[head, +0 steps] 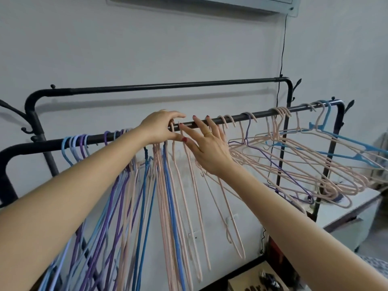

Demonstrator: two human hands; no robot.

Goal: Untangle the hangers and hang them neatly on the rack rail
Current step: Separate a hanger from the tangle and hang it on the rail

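Both forearms reach to the front rail [247, 116], where the left hand [159, 128] pinches a pink hanger hook [172, 128] and the right hand [206, 148] rests splayed, dividing straight-hanging hangers [147, 196] from the remaining tangled cluster [294, 164].

Both forearms are bare, no sleeves in view. The right hand [210, 150] wears a gold ring (mid-frame). Fingernails are painted red.
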